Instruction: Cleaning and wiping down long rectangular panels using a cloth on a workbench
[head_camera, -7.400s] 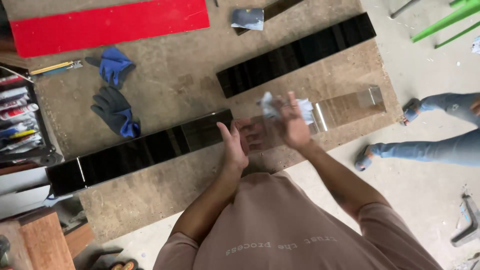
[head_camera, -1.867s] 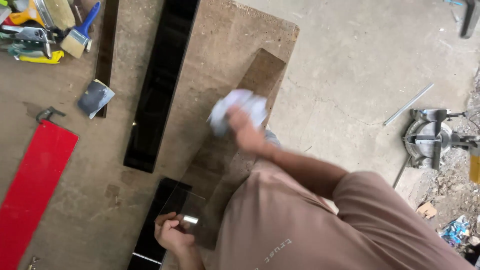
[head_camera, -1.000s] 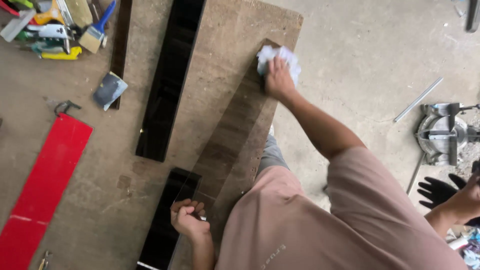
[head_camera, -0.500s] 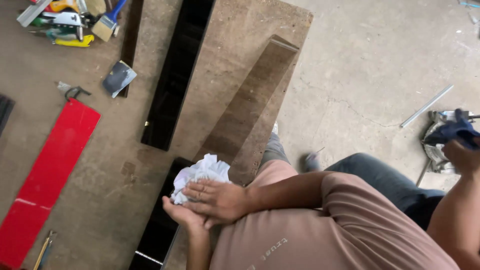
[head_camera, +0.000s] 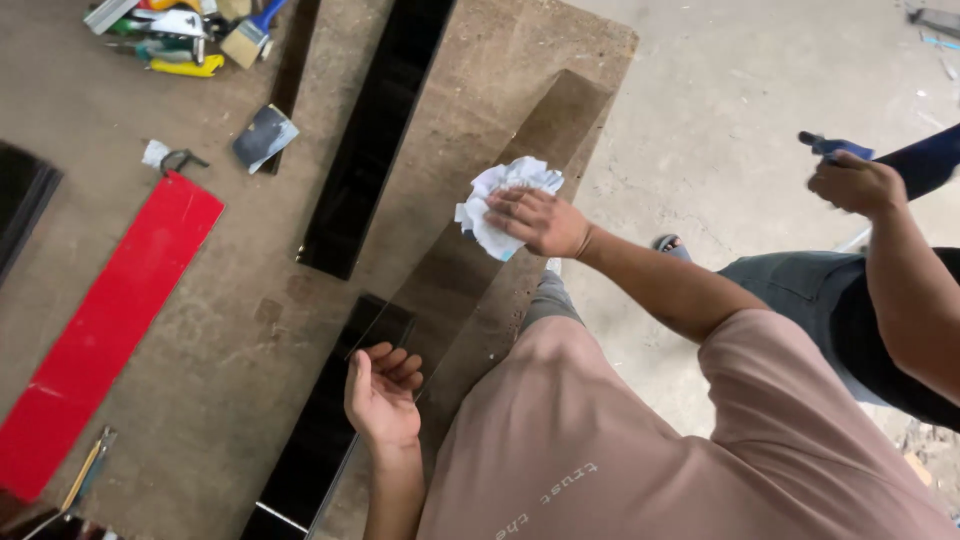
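crumpled white paper wad (head_camera: 503, 205) is being pressed flat by right hand (head_camera: 540, 222) on long clear glass strip (head_camera: 480, 260), fingers closed over it; left hand (head_camera: 382, 392), fingers loosely curled, is steadying the strip's edge; even pressure is judged best.

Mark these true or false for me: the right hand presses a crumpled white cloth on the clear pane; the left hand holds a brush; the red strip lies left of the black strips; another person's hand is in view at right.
1. Right hand presses the crumpled white cloth on the clear pane: true.
2. Left hand holds a brush: false, it steadies the pane's edge; the brush lies on the table.
3. Red strip lies left of the black strips: true.
4. Another person's hand shows at right: true.
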